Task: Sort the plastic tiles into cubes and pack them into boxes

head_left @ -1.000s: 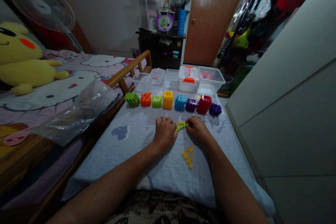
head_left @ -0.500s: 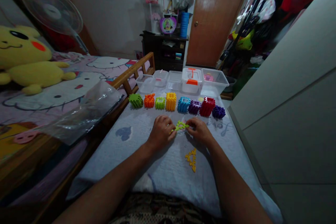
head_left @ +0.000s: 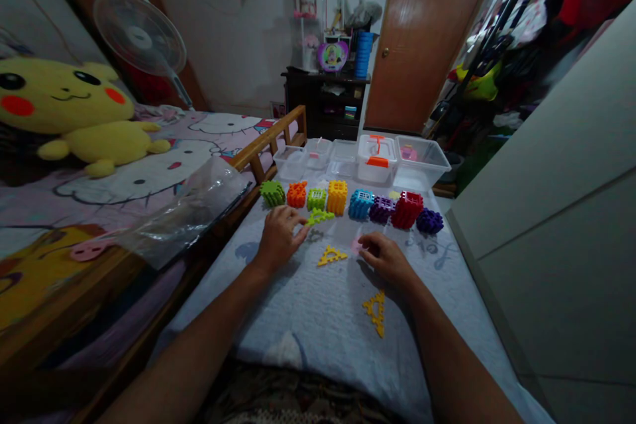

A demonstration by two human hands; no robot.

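Note:
A lime-green notched triangular piece [head_left: 320, 216] is pinched at its left end by my left hand [head_left: 281, 233], just in front of the row of block stacks. My right hand [head_left: 385, 258] is low over the cloth, its fingers slightly curled and apart with nothing visible between them. Between the two hands lies a yellow notched triangular piece [head_left: 331, 256]. A second yellow triangular piece [head_left: 376, 313] rests nearer to me, below my right hand. A faint pink patch shows by my right fingertips; I cannot make out what it is.
Coloured stacks, including a yellow one [head_left: 337, 198] and a red one [head_left: 407, 210], line the cloth-covered table [head_left: 298, 305]. Behind them stand clear plastic boxes, one with an orange-handled lid [head_left: 376, 159]. A wooden bed rail [head_left: 248, 160] borders the left, a pale cabinet [head_left: 556, 212] the right.
My hands have parted. The left has carried the lime-green piece leftward toward the stacks, and the right has let go of it. Another yellow triangle now shows between them. The view has swung left.

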